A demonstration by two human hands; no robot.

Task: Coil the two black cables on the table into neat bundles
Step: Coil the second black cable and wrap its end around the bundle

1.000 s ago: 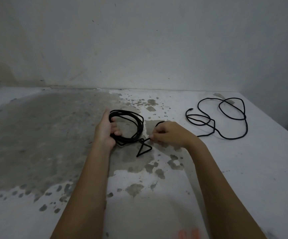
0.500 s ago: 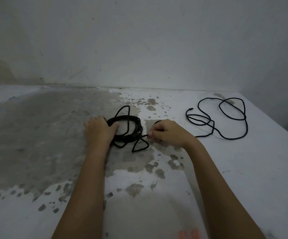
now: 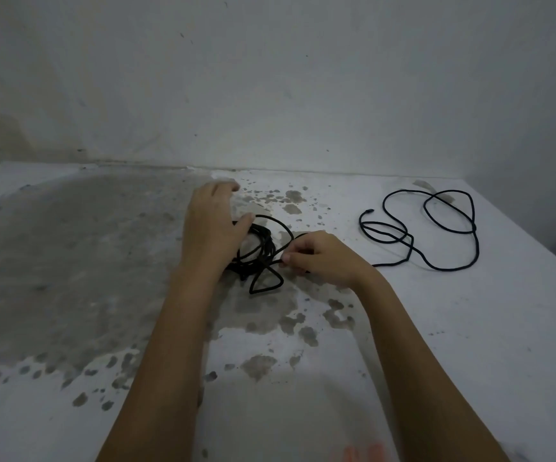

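Your left hand (image 3: pixel 211 225) has let go of the coil's left side since half a second ago and reached farther from you. Its fingers are now stretched out flat towards the wall (image 3: pixel 270 78), not curled round the strands. Your right hand (image 3: pixel 323 258) has hardly shifted.

Behind everything stands the pale, scuffed wall. Below it the white worktop (image 3: pixel 470 328) fills the lower half of the view, with a wide worn grey patch (image 3: pixel 70 261) over its left side. Both your forearms come in from the bottom edge, which cuts them off at the elbows.

Your left palm hides the left part of the coiled cable (image 3: pixel 263 248), and you cannot tell whether it presses on the strands or only hovers over them. Its fingertips are blurred. Its thumb lies against one loop that springs up from the far side of the coil. The rest of the coil shows between your two hands, lying on the worktop. A triangular loop sticks out of it towards you.

Your right hand is curled, and its thumb and fingertips pinch a strand at the coil's right edge. The cable's end is hidden inside those fingers.

Well to the right, the loose cable (image 3: pixel 436 228) sprawls in open loops, untouched. One strand of it runs out of sight behind your right wrist. A pale scrap (image 3: pixel 423 185) beside its far loops is too dim to identify.
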